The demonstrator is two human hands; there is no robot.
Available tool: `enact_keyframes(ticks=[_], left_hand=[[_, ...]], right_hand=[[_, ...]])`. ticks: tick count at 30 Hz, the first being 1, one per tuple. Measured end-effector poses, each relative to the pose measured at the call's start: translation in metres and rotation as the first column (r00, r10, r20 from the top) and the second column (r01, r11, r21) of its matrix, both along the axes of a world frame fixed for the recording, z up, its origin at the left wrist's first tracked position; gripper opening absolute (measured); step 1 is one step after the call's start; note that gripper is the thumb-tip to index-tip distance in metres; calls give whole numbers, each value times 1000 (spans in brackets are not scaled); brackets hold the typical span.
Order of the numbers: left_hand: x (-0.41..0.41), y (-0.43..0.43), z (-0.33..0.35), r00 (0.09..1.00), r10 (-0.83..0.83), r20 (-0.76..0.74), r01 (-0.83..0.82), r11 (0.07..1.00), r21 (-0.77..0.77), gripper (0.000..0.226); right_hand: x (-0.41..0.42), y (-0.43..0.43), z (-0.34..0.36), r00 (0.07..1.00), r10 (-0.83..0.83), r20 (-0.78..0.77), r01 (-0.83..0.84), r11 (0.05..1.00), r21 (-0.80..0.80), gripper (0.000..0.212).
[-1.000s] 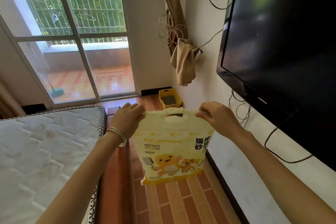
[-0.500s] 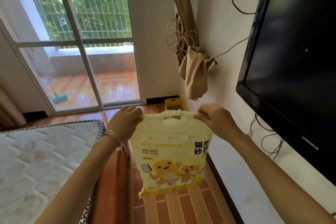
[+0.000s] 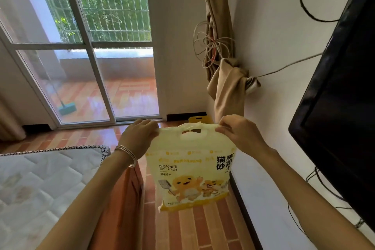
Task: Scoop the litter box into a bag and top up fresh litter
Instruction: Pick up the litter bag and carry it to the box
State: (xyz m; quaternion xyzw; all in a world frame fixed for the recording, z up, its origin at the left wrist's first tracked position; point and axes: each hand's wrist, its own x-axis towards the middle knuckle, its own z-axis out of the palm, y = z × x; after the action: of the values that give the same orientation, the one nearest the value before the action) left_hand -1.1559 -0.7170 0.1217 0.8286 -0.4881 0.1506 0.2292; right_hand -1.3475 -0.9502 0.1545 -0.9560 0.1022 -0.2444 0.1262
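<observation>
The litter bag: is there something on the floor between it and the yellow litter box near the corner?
Nothing visible. Both hands, left hand and right hand, grip the top of the litter bag. The bag hides most of the litter box and the tiled floor just before it.

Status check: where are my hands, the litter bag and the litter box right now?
Left hand and right hand each pinch a top corner of the litter bag. Bag hangs above the tiled floor. Yellow litter box ahead, mostly hidden behind bag. Nothing in between.

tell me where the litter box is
Head view: the litter box sits on the floor in the far corner, mostly hidden behind the litter bag.
</observation>
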Motion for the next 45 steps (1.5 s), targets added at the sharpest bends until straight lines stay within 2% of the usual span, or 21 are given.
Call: enact_keyframes(ticks=[7, 16, 22, 33, 45], left_hand=[[81, -42, -16, 1000, -20, 12, 19, 999, 37, 4], [232, -103, -12, 1000, -8, -26, 10, 997, 74, 12], [325, -136, -7, 999, -26, -22, 28, 995, 100, 14], [440, -198, -27, 998, -54, -45, 58, 994, 90, 11], [573, -287, -34, 997, 9, -73, 0, 992, 124, 9]], right_hand=[[73, -40, -14, 1000, -7, 1, 7, 1000, -28, 26], [222, -100, -17, 999, -30, -17, 29, 999, -22, 33], [312, -127, -16, 999, -39, 7, 39, 999, 7, 25], [424, -191, -36, 999, -34, -36, 34, 999, 4, 22], [570, -295, -38, 996, 3, -84, -1, 1000, 23, 21]])
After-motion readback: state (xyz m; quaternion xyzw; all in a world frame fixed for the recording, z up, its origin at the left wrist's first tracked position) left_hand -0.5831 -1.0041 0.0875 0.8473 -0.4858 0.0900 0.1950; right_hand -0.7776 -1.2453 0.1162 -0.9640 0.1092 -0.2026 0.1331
